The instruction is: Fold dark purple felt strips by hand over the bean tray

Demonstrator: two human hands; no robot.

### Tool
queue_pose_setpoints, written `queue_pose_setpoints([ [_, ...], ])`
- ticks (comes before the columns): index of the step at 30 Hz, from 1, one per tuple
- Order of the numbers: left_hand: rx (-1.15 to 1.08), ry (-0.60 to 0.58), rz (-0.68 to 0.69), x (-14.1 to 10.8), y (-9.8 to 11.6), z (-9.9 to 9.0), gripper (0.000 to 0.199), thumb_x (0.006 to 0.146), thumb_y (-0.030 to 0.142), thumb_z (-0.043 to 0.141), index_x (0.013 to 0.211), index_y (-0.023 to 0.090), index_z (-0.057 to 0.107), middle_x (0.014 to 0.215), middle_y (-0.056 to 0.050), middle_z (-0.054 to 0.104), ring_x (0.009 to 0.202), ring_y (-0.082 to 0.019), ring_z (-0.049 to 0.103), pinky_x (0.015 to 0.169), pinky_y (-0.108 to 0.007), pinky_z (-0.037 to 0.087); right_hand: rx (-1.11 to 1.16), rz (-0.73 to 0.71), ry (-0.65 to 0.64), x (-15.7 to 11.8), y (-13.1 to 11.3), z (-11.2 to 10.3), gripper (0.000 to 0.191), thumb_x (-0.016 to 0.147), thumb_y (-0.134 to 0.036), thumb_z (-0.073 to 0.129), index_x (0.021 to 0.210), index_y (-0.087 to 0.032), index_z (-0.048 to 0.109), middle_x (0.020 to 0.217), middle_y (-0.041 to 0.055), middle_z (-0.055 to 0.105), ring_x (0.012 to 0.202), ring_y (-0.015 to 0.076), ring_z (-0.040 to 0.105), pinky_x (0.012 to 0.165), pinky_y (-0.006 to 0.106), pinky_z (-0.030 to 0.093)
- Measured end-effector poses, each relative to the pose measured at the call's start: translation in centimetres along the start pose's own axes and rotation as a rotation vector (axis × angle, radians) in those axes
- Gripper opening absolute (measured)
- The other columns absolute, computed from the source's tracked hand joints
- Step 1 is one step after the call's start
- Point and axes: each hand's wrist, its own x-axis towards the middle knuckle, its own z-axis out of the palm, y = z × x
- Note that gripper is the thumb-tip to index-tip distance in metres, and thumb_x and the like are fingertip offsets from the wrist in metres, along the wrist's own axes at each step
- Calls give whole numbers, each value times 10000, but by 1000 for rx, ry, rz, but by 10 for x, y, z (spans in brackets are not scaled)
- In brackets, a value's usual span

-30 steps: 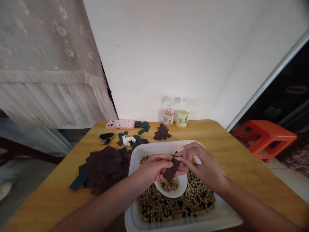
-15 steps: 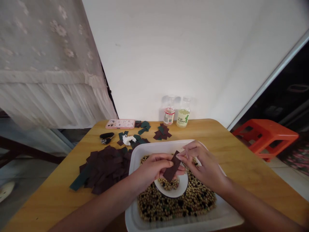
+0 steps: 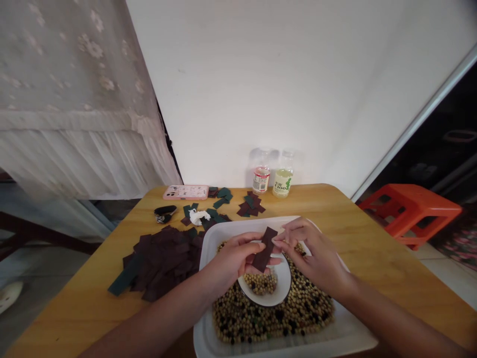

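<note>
- Your left hand (image 3: pixel 231 261) sits over the white bowl (image 3: pixel 286 291), with its fingers closed on the left edge of the dark maroon strip (image 3: pixel 265 249). The strip seems held there, though your fingers partly hide the grip.
- Your right hand (image 3: pixel 313 256) comes in from the other side. Its fingertips (image 3: pixel 278 238) are together at the strip's upper right edge, but you cannot tell whether they pinch it or only touch it.
- The strip stands tilted between your 2 hands, its upper end just beyond your right fingertips and its lower end past your left fingers, above the bowl.
- It looks thin and light, probably felt or soft card, though the material is hard to tell. It would likely bend rather than stay stiff, so the firmest hold is flat between finger pads, close to your left fingers.
- Below your fingers, the bowl rests in a white tray (image 3: pixel 214 248) among mixed pale and black beans (image 3: pixel 272 318), with more beans inside it. Any beans would roll and slip easily.
- Left of your left hand, on the wooden table (image 3: pixel 93 298), lies a pile of dark maroon squares (image 3: pixel 164 263) with a green strip (image 3: pixel 122 282) at its edge.
- Further from your fingers stand 2 plastic bottles (image 3: pixel 272 174), beside a pink phone (image 3: pixel 185 192).
</note>
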Motion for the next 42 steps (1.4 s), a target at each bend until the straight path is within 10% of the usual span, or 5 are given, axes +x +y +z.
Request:
queue_pose_setpoints([
  [9, -30, -106, -56, -6, 2, 2, 483, 624, 98, 629, 1092, 143, 518, 978, -127, 656, 928, -247, 614, 709, -293, 506, -32, 42, -26, -2, 7, 1, 166, 808, -70, 473, 760, -221, 425, 755, 19, 509, 732, 160, 533, 631, 279, 449],
  [23, 139, -98, 24, -3, -1, -1, 269, 673, 165, 614, 939, 145, 584, 965, -111, 657, 859, -210, 635, 558, -190, 474, -15, -66, -72, -2, 8, 2, 182, 808, -48, 459, 776, -227, 457, 782, 24, 535, 773, 161, 537, 686, 306, 456],
  [28, 72, 90, 96, 1, 1, -3, 257, 681, 136, 603, 938, 135, 593, 999, -110, 649, 855, -182, 631, 585, -191, 480, 28, 61, 47, 1, 9, 0, 182, 796, -92, 516, 732, -224, 409, 750, 6, 514, 761, 160, 525, 680, 304, 438],
  [35, -22, 224, 269, 2, 3, -10, 222, 689, 138, 599, 910, 158, 604, 1018, -81, 648, 867, -169, 622, 687, -229, 479, 113, 114, -563, -2, -2, 5, 168, 770, -55, 523, 801, -212, 475, 828, 1, 532, 764, 136, 541, 673, 263, 447],
  [42, -64, 231, 374, 8, 2, -11, 152, 682, 147, 602, 834, 153, 610, 973, -71, 664, 933, -168, 594, 805, -258, 437, -12, 257, -570, -12, 4, -18, 128, 795, -137, 525, 876, -205, 452, 881, 26, 544, 829, 162, 535, 732, 289, 440],
])
